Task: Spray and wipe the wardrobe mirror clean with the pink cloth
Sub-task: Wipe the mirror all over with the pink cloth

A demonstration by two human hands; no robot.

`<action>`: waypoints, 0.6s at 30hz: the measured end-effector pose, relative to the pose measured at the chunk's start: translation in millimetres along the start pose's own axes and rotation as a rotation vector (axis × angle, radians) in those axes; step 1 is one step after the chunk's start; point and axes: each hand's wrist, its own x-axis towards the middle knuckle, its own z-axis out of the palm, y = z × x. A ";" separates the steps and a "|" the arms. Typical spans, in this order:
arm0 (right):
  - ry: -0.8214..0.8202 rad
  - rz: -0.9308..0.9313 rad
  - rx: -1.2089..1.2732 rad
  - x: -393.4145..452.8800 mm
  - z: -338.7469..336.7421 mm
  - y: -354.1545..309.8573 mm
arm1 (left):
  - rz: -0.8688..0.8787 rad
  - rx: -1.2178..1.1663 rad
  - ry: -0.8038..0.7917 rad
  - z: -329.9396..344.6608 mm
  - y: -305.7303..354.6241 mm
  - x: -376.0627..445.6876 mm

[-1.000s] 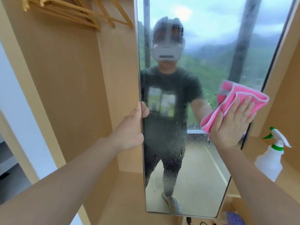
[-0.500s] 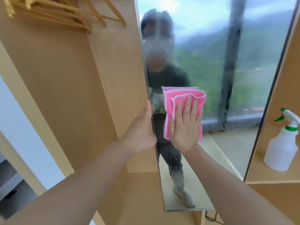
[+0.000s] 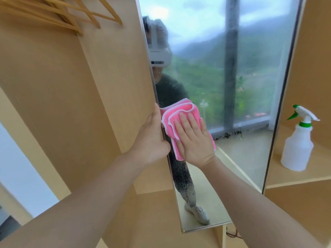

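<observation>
Pressing flat and open, the right hand (image 3: pixel 193 138) holds the folded pink cloth (image 3: pixel 176 120) against the tall wardrobe mirror (image 3: pixel 232 86), whose left edge is gripped by the left hand (image 3: pixel 152 138). Wet streaks may be missed lower down if the cloth slips.

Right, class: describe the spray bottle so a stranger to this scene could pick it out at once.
Start at the tall wardrobe mirror. To the right of its frame a wooden shelf sits in the wardrobe. The spray bottle stands upright there, alone: translucent white body, white trigger head, green collar and nozzle tip.
</observation>
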 end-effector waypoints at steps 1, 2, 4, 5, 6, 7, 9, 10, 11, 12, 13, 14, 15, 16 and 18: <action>0.004 -0.013 0.001 -5.0 -1.5 6.6 | -0.007 -0.005 0.002 1.1 -1.3 -0.8; 0.006 -0.019 -0.002 -9.9 -3.0 13.8 | -0.012 -0.013 0.010 1.5 -1.9 -1.8; -0.001 -0.006 -0.023 -21.2 -6.0 32.5 | -0.021 -0.024 0.027 3.9 -5.3 -0.7; -0.012 0.018 -0.035 -29.1 -7.7 45.1 | -0.026 -0.028 0.033 6.0 -6.6 0.5; -0.027 0.053 -0.043 -38.8 -9.8 60.4 | -0.033 -0.028 0.037 8.8 -7.6 1.4; -0.045 0.099 -0.047 -49.0 -12.8 78.1 | -0.042 -0.032 0.044 12.0 -8.2 2.2; -0.083 0.231 -0.058 -66.5 -20.8 113.3 | -0.058 -0.051 0.067 17.8 -8.2 3.5; -0.098 0.296 -0.059 -72.8 -24.3 128.0 | -0.056 -0.060 0.087 20.4 -7.8 4.2; -0.114 0.342 -0.054 -77.2 -27.0 138.7 | -0.055 -0.068 0.108 22.7 -7.1 4.4; -0.131 0.363 -0.045 -80.6 -28.5 145.5 | -0.061 -0.075 0.127 24.6 -5.6 3.4; -0.145 0.373 -0.036 -83.7 -28.6 149.1 | -0.065 -0.078 0.143 26.5 -4.9 1.9; -0.152 0.398 -0.028 -86.6 -28.6 150.7 | -0.062 -0.077 0.160 28.2 -4.8 0.2; -0.153 0.446 -0.017 -89.0 -28.5 150.9 | -0.056 -0.075 0.173 30.0 -5.7 -0.7; -0.146 0.510 -0.001 -91.2 -28.4 149.5 | -0.050 -0.074 0.180 31.4 -8.1 -1.3; -0.112 0.626 0.033 -95.0 -28.0 146.2 | -0.040 -0.101 0.205 32.5 -16.2 0.6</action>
